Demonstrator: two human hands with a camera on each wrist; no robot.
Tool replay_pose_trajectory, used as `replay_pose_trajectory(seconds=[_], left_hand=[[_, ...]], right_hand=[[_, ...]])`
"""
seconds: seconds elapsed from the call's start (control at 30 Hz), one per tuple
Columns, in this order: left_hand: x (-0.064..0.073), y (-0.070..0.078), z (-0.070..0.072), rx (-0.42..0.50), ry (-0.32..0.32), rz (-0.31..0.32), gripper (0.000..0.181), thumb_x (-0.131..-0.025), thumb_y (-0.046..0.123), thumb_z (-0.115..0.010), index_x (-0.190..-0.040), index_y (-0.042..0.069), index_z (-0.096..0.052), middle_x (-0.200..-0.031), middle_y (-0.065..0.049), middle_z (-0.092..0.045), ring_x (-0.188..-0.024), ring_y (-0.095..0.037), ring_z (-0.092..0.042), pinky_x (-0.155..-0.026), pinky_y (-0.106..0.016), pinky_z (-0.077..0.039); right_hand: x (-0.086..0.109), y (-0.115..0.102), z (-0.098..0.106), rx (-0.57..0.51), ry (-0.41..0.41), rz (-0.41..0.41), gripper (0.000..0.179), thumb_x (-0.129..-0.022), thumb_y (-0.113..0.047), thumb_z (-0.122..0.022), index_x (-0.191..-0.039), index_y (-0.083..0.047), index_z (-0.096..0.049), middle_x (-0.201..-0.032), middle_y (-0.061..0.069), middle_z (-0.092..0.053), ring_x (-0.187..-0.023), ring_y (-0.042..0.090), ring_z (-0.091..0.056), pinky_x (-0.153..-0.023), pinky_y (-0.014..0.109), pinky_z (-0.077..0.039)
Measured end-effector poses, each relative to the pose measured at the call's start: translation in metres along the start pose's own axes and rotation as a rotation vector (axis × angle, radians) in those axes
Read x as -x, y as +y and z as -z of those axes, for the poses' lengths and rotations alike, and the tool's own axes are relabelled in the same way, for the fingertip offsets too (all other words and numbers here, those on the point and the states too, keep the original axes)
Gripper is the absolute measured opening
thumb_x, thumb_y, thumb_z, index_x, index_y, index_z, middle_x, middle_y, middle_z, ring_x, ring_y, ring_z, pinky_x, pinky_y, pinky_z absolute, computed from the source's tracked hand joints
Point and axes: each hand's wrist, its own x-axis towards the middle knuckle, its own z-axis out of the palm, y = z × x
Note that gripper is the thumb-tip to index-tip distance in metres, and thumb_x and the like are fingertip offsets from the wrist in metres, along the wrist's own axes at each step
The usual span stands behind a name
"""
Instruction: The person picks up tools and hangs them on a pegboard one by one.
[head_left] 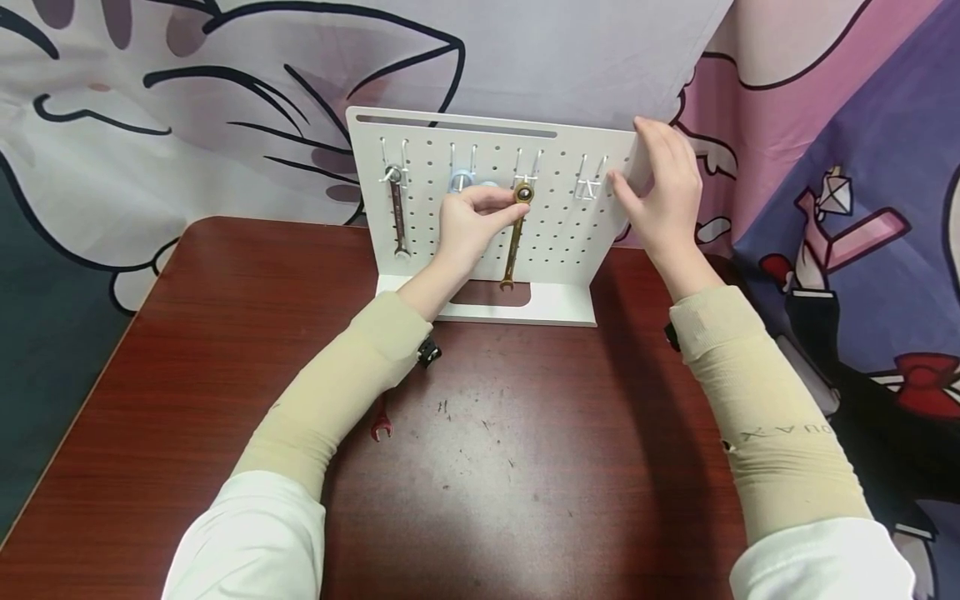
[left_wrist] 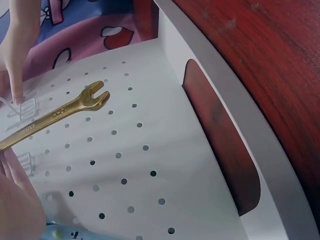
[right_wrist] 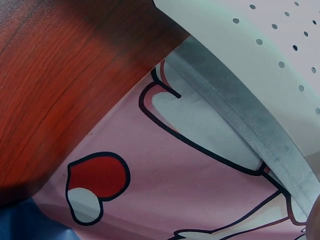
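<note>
My left hand (head_left: 476, 221) pinches the upper ring end of a gold combination wrench (head_left: 514, 250) between thumb and fingers, at a hook (head_left: 528, 167) on the white pegboard (head_left: 555, 242). The wrench hangs down, its open jaw lowest; whether the ring is over the hook is hard to tell. In the left wrist view the gold wrench (left_wrist: 60, 112) lies across the perforated panel, beside my left hand (left_wrist: 17, 200). My right hand (head_left: 663, 187) grips the board's right edge, thumb at the front. Only a sliver of that hand (right_wrist: 314, 220) shows in the right wrist view.
A dark wrench (head_left: 398, 212) hangs on the left hook. Light blue round items (head_left: 461, 179) are partly hidden behind my left hand. The right hook (head_left: 588, 185) holds nothing. A red wrench (head_left: 382, 427) lies on the brown table (head_left: 540, 467), partly under my left forearm. Printed cloth (head_left: 562, 58) hangs behind.
</note>
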Motion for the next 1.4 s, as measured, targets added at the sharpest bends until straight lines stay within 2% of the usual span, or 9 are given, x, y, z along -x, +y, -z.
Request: replay_pose_trajectory(seconds=[0.2,0.57,0.8,0.93,1.07,1.23,1.4], left_hand=[[-0.004,-0.005,-0.004,0.022,0.002,-0.016,0.023,-0.085,0.0,-0.088,-0.106,-0.008,-0.079,-0.11,-0.022,-0.08,-0.089,-0.015,-0.079,-0.087,-0.024,-0.064],[-0.006,-0.011,-0.009,0.107,0.014,-0.054,0.023,-0.085,-0.007,-0.085,-0.106,-0.012,-0.077,-0.109,-0.027,-0.078,-0.08,-0.003,-0.075,-0.088,-0.026,-0.065],[-0.003,-0.018,-0.01,0.14,0.018,-0.055,0.023,-0.087,-0.009,-0.082,-0.109,-0.013,-0.075,-0.112,-0.03,-0.076,-0.087,-0.012,-0.079,-0.091,-0.028,-0.064],[-0.002,-0.024,-0.01,0.13,0.041,-0.045,0.023,-0.087,-0.009,-0.081,-0.109,-0.012,-0.076,-0.113,-0.029,-0.076,-0.089,-0.01,-0.078,-0.092,-0.026,-0.064],[-0.002,-0.027,-0.011,0.095,0.072,-0.063,0.02,-0.087,-0.008,-0.082,-0.107,-0.01,-0.078,-0.112,-0.027,-0.077,-0.09,-0.013,-0.08,-0.091,-0.025,-0.064],[-0.003,-0.026,-0.012,0.019,0.114,-0.079,0.016,-0.088,-0.002,-0.084,-0.103,-0.007,-0.08,-0.107,-0.023,-0.079,-0.087,-0.016,-0.081,-0.085,-0.023,-0.064],[-0.002,-0.021,-0.015,-0.032,0.137,-0.05,0.016,-0.089,0.003,-0.085,-0.103,-0.004,-0.082,-0.105,-0.02,-0.081,-0.088,-0.02,-0.081,-0.081,-0.02,-0.063]], right_hand=[[0.0,0.001,0.0,0.001,-0.002,-0.001,0.056,-0.091,-0.017,-0.079,-0.144,-0.007,-0.064,-0.144,0.015,-0.067,-0.14,0.032,-0.057,-0.128,0.037,-0.036],[0.0,0.001,-0.001,-0.004,0.008,0.004,0.056,-0.091,-0.018,-0.08,-0.143,-0.007,-0.065,-0.143,0.015,-0.068,-0.14,0.033,-0.058,-0.127,0.038,-0.037],[0.0,0.0,-0.001,0.002,0.008,0.007,0.055,-0.092,-0.018,-0.079,-0.144,-0.006,-0.065,-0.144,0.016,-0.067,-0.14,0.033,-0.057,-0.128,0.037,-0.036],[0.001,0.0,0.0,0.008,0.005,0.004,0.055,-0.092,-0.018,-0.078,-0.144,-0.006,-0.064,-0.144,0.017,-0.067,-0.14,0.033,-0.057,-0.128,0.037,-0.036],[0.001,0.001,0.0,0.011,0.004,0.004,0.055,-0.092,-0.018,-0.078,-0.144,-0.006,-0.064,-0.144,0.016,-0.067,-0.14,0.033,-0.057,-0.128,0.037,-0.036],[0.001,0.0,-0.001,0.01,0.003,0.006,0.055,-0.092,-0.018,-0.078,-0.144,-0.006,-0.064,-0.144,0.016,-0.067,-0.14,0.033,-0.057,-0.128,0.037,-0.036],[0.001,-0.001,0.0,0.01,0.006,0.002,0.055,-0.093,-0.018,-0.078,-0.144,-0.006,-0.064,-0.144,0.017,-0.067,-0.14,0.033,-0.057,-0.128,0.037,-0.036]])
